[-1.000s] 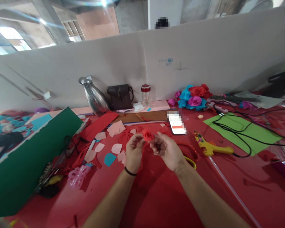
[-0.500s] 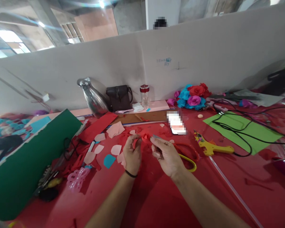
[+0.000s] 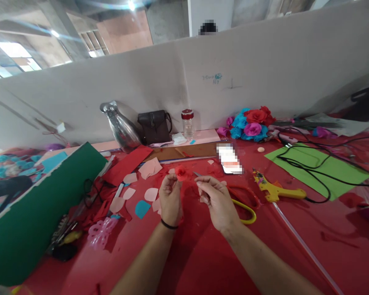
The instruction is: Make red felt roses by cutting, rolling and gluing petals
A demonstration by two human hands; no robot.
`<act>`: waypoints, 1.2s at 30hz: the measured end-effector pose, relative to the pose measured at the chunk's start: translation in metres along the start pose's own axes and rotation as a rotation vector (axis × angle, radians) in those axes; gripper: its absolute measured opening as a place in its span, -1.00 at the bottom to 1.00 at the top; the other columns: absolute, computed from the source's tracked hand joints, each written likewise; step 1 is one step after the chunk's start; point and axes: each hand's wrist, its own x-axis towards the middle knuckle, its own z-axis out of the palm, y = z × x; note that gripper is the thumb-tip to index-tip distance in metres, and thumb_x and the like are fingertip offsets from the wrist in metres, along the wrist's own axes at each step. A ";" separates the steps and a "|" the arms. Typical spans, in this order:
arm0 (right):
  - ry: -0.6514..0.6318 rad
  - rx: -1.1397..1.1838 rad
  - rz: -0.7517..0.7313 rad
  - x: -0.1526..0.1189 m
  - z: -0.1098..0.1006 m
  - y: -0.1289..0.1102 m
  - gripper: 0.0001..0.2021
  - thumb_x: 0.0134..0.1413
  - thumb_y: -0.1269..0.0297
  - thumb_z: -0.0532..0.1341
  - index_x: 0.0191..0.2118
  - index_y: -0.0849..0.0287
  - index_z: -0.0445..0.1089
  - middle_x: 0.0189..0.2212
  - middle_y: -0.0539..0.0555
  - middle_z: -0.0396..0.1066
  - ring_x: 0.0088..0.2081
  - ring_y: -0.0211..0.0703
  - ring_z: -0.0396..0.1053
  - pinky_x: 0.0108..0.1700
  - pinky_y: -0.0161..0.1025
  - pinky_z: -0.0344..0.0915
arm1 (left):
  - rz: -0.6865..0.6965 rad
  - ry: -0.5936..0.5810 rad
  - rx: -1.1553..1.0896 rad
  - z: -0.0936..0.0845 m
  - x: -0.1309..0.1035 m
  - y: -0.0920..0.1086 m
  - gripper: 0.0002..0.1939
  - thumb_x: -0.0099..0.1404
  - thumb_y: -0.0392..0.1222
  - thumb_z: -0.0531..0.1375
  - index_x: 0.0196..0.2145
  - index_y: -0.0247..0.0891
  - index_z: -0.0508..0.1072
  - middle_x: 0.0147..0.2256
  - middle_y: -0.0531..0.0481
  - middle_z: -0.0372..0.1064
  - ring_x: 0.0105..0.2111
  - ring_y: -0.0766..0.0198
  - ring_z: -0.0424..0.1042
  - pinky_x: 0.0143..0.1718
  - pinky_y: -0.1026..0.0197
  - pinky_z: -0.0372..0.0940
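My left hand point(image 3: 171, 196), with a dark band at its wrist, pinches a small red paper flower point(image 3: 181, 172) between thumb and fingers. Just right of it is my right hand point(image 3: 217, 200), its thumb and fingertips pressed together. A thin grey pointed tip point(image 3: 197, 174) shows at those fingertips; whether it is held or lies behind them I cannot tell. Scissors with red and yellow handles point(image 3: 249, 214) lie partly hidden under the right hand. Pink paper petals point(image 3: 151, 194) and a blue petal point(image 3: 142, 209) are scattered left of my left hand.
A yellow glue gun point(image 3: 272, 191) with a cord lies at right, by green paper point(image 3: 320, 168). A phone point(image 3: 229, 157), glass bottle point(image 3: 187, 126), dark bag point(image 3: 154, 127), steel flask point(image 3: 121, 129) and paper flowers point(image 3: 252, 123) stand behind. A green board point(image 3: 46, 209) borders the left.
The red flower has tilted up and left, and its face now shows above my left fingertips. My right hand has drawn slightly away to the right.
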 end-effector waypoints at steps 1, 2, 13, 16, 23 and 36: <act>-0.001 -0.049 -0.020 0.001 0.000 0.003 -0.88 -0.25 0.25 0.30 -0.47 0.14 0.45 -0.64 -0.10 0.26 -0.61 -0.35 0.07 -0.53 -0.32 0.02 | -0.019 -0.009 -0.019 0.001 -0.001 0.001 -0.81 -0.01 -0.29 0.32 -0.41 -0.24 0.40 -0.40 0.12 0.38 -0.36 0.42 0.37 -0.23 0.36 0.24; 0.000 -0.112 -0.048 0.002 0.000 0.005 -0.88 -0.24 0.25 0.29 -0.46 0.13 0.45 -0.60 -0.07 0.31 -0.57 -0.32 0.14 -0.49 -0.31 0.09 | -0.045 -0.022 -0.036 0.002 -0.001 0.002 -0.80 -0.01 -0.28 0.34 -0.41 -0.24 0.39 -0.41 0.12 0.38 -0.36 0.42 0.38 -0.24 0.36 0.24; -0.032 -1.006 -0.466 0.010 -0.012 0.022 -0.86 0.03 0.33 0.15 -0.30 0.09 0.45 -0.29 0.14 0.53 -0.26 0.02 0.45 -0.17 -0.08 0.27 | -0.392 -0.048 -0.252 0.010 -0.010 0.006 -0.70 -0.13 -0.27 0.41 -0.41 -0.27 0.42 -0.46 0.12 0.44 -0.44 0.44 0.42 -0.30 0.35 0.27; -0.060 -0.964 -0.476 0.013 -0.014 0.025 -0.85 0.04 0.37 0.14 -0.32 0.06 0.46 -0.32 0.11 0.55 -0.30 0.00 0.46 -0.19 -0.11 0.28 | -0.395 -0.062 -0.272 0.011 -0.012 0.006 -0.71 -0.14 -0.29 0.42 -0.43 -0.27 0.43 -0.49 0.13 0.44 -0.45 0.44 0.42 -0.30 0.37 0.27; -0.174 -0.836 -0.410 0.017 -0.018 0.022 -0.87 0.05 0.31 0.15 -0.36 0.06 0.47 -0.38 0.07 0.54 -0.33 -0.04 0.45 -0.22 -0.13 0.29 | -0.446 -0.107 -0.263 0.007 -0.007 0.010 -0.70 -0.17 -0.29 0.43 -0.42 -0.28 0.47 -0.49 0.09 0.46 -0.47 0.41 0.43 -0.34 0.35 0.29; -0.234 -0.694 -0.236 0.022 -0.020 0.013 -0.91 -0.08 0.24 0.22 -0.44 0.08 0.48 -0.42 0.03 0.53 -0.37 -0.09 0.43 -0.37 -0.20 0.30 | -0.473 -0.195 -0.187 0.002 0.000 0.024 -0.76 -0.17 -0.21 0.45 -0.57 -0.29 0.48 -0.58 0.08 0.41 -0.53 0.40 0.38 -0.43 0.35 0.28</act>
